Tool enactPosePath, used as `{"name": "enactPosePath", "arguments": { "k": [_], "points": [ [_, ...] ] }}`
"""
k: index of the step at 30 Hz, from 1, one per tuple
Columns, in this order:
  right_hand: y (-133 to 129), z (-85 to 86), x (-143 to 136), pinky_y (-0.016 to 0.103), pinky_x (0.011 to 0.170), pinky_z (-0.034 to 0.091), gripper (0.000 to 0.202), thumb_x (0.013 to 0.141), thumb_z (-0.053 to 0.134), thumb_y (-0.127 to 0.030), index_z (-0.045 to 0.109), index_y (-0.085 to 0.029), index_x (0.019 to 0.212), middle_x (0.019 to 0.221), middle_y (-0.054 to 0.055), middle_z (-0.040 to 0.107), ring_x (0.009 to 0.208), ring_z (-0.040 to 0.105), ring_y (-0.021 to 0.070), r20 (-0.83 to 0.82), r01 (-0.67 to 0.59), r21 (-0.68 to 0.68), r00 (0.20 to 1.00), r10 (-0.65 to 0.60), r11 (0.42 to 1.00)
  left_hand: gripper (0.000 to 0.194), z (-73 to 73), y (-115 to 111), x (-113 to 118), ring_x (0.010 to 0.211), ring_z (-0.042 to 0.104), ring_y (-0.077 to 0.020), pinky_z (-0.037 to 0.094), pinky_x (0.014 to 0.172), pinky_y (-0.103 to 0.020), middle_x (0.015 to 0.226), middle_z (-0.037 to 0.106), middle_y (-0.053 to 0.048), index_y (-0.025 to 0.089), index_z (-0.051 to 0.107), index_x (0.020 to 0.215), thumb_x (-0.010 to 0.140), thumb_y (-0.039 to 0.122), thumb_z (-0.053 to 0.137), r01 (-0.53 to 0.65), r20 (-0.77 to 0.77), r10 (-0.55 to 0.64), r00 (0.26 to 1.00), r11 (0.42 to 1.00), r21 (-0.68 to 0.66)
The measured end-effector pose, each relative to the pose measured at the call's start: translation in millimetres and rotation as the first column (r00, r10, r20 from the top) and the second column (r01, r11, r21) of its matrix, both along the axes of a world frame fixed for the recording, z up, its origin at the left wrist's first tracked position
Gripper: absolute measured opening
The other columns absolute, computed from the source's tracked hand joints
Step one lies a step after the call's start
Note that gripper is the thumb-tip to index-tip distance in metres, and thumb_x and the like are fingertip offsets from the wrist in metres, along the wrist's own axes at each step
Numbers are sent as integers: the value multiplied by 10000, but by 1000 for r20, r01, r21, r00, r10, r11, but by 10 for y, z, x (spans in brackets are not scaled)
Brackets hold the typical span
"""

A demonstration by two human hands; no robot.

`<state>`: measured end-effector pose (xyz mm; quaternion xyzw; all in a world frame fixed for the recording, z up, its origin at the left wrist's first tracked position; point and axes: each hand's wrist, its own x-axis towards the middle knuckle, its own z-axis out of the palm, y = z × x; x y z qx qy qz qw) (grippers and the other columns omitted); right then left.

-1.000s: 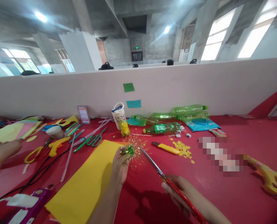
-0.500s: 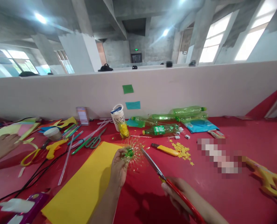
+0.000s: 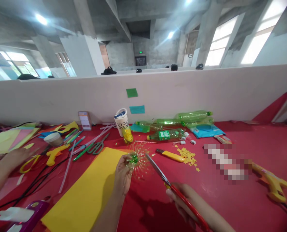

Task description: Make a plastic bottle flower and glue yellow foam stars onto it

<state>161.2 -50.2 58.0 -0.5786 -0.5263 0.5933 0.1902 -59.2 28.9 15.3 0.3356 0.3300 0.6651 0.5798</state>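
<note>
Fringed green plastic piece (image 3: 134,158) is sitting in the left hand (image 3: 124,174), above the red tabletop (image 3: 206,206) and beside the upper right edge of the yellow sheet (image 3: 87,190). The left hand is pinching the piece at its left side, thumb and fingers closed on it; thin strips are radiating around the green centre. The right hand (image 3: 183,198) is gripping the red-handled scissors (image 3: 189,206), fingers curling around the handles. Their blades are lying close together and pointing toward the strips' right edge; contact at the tip is not showing clearly. Beyond the scissors, a yellow utility knife (image 3: 173,156) is lying beside yellow stars (image 3: 190,155). Green bottles (image 3: 194,115) are resting near the white partition (image 3: 182,90), right of a cup (image 3: 120,124).
</note>
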Motion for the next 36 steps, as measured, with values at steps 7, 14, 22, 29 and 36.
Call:
{"name": "enactPosePath", "arguments": {
  "k": [7,14,22,29,36],
  "points": [
    [19,-24,-9,163,307,249,452,774,494,-645,427,-206,689,357,-92,390,281,367,63,-39,-14,28,999,15,1000,227,-16,22,-3,897,601,-159,469,820,-286,949,650,8,237,604,790,628,99,682,-8,32,8,999,1000,-13],
    [4,-83,70,165,296,281,517,782,386,-726,396,-213,722,422,-92,406,299,340,58,-170,55,74,984,-42,996,249,-50,42,-23,868,602,-131,443,862,-288,901,645,6,207,598,841,639,81,671,13,52,-13,999,1000,6],
    [-17,9,64,186,435,339,478,842,403,-662,409,-196,734,529,-67,449,423,416,61,-90,-75,198,991,94,977,281,-79,35,-32,881,597,-136,437,835,-266,929,638,-4,204,606,894,644,100,680,7,15,-7,1000,1000,-10],
    [4,-113,61,171,377,312,524,812,386,-712,452,-194,760,430,-100,351,355,373,65,-133,2,118,991,13,993,330,-28,28,-10,816,590,-122,433,752,-236,886,646,19,210,600,844,564,89,725,-39,31,40,999,999,-26],
    [-3,-181,82,159,349,310,538,810,378,-717,473,-188,789,425,-91,397,341,373,62,-124,9,107,992,4,994,323,-36,23,-7,838,589,-139,425,757,-248,902,634,8,210,578,823,562,90,725,-21,21,21,1000,1000,2]
  ]
}}
